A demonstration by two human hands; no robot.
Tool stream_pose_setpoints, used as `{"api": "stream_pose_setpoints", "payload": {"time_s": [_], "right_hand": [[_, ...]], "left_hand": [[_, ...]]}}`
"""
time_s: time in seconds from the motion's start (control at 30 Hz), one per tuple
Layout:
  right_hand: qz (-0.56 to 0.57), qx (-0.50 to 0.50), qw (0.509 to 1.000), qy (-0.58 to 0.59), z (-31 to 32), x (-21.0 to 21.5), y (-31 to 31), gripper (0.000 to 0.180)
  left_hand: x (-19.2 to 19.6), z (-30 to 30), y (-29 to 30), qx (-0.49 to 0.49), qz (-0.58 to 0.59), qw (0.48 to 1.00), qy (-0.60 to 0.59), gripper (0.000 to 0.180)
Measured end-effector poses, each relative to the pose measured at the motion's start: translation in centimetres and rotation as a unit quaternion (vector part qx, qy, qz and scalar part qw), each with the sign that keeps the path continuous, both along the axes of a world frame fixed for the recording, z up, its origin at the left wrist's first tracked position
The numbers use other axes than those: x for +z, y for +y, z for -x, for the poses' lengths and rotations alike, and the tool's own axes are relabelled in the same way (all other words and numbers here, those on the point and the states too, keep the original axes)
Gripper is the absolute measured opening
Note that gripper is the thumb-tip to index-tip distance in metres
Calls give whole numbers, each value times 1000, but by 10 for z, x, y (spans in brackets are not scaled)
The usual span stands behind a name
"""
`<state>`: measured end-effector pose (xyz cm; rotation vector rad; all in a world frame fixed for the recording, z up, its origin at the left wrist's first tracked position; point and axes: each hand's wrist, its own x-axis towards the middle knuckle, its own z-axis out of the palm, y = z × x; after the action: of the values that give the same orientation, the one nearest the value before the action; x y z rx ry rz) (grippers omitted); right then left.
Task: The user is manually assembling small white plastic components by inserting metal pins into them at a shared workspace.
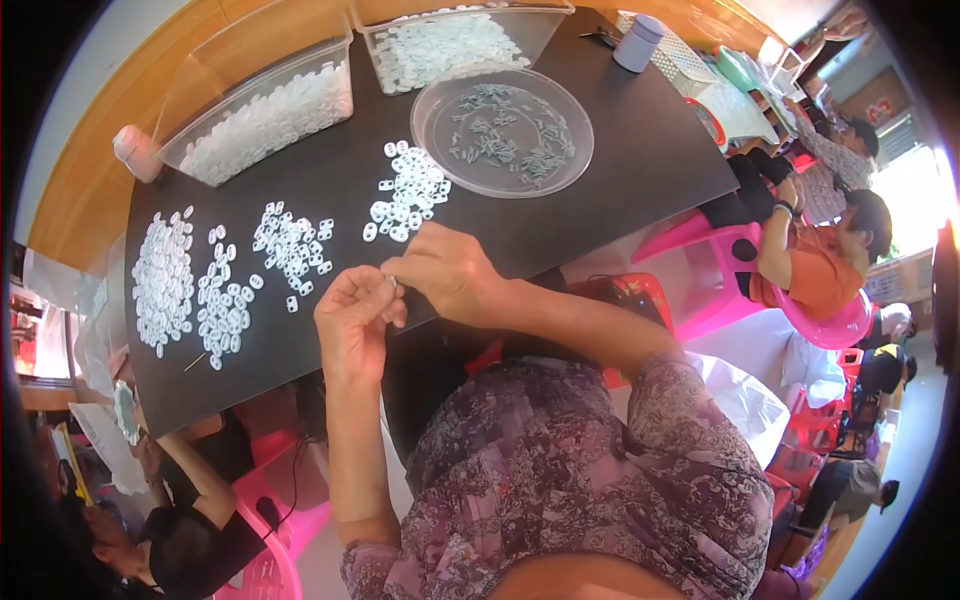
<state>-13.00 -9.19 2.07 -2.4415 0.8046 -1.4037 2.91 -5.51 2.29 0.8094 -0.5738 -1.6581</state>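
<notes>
Seen from the head camera, a worker in a patterned purple shirt (pixel 560 450) held both hands together over the near edge of a dark table (pixel 650 170). The thumb and fingers of the left hand (pixel 352 320) were closed in a pinch on a small pale piece (pixel 390 281), and the fingertips of the right hand (pixel 450 272) met it from the other side, also bent into a grip. The piece sat right between the two sets of fingertips, touching both, neither hand being clearly nearer; it was too small and too covered for its long axis to be told.

Just beyond the right knuckles lay a pile of white two-holed pieces (pixel 412 190), the closest of four on the tabletop. A second heap (pixel 290 243) spread ahead and to the left of the left hand, with a longer cluster (pixel 225 305) and a broad mound (pixel 163 285) farther left.

Past the nearest pile stood a round clear tray (pixel 431 150) of grey slivers (pixel 495 140). Two clear bins, one at left (pixel 215 172) and one at center (pixel 385 82), held more white pieces along the far side. To the right, a person in orange (pixel 810 270) sat on a pink chair (pixel 715 270).
</notes>
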Motion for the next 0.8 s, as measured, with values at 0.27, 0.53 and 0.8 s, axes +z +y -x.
{"api": "stream_pose_setpoints", "payload": {"time_s": [0.27,0.53,0.8], "right_hand": [[39,-167,980,100,81,31,-50,10],[-46,-221,947,229,120,13,-91,4],[-43,-198,904,375,113,10,-103,10]], "left_hand": [[0,10,9,24,15,995,-95,12],[-9,13,9,37,44,994,-96,10],[-8,16,11,43,59,990,-119,11]]}}
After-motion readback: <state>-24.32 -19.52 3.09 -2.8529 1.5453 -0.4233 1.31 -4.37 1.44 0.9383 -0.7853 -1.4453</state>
